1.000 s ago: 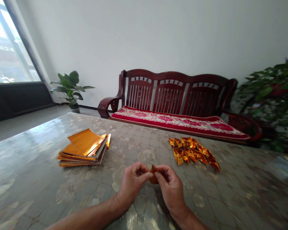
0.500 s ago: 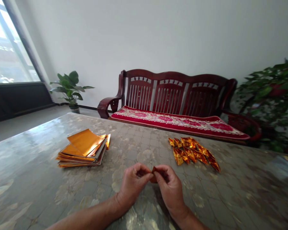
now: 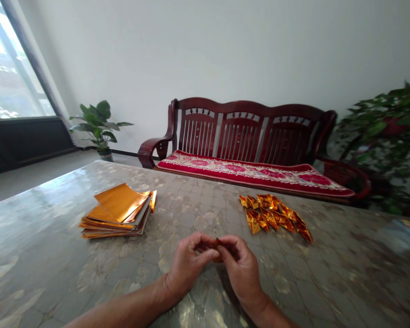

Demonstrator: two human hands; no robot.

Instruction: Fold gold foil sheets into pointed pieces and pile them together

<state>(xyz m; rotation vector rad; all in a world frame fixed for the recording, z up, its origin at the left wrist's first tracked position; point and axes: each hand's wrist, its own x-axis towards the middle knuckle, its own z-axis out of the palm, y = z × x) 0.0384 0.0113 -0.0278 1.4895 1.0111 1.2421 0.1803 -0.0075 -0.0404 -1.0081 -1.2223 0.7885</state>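
Between my fingertips is a small piece of folded orange-gold foil paper (image 3: 217, 258), mostly hidden by the fingers. My left hand (image 3: 190, 256) pinches it from the left, thumb and forefinger closed. My right hand (image 3: 239, 263) grips its other side in the same way, and the two hands nearly touch. To the left lies a stack of flat gold foil sheets (image 3: 121, 202), its top sheets turned askew. On the right, several folded gold foil ingots (image 3: 273, 214) lie nested in rows.
The table (image 3: 191, 205) has a patterned, shiny cover. Behind it stands a dark red wooden bench (image 3: 242, 132) with a red floral cushion (image 3: 253, 173). Potted plants (image 3: 100, 125) stand at left and right. A clear plastic item (image 3: 406, 234) lies at the table's right edge.
My fingers have drawn slightly closer together over the folded foil paper, and less of it shows. The stack and the folded ingots stay where they were.
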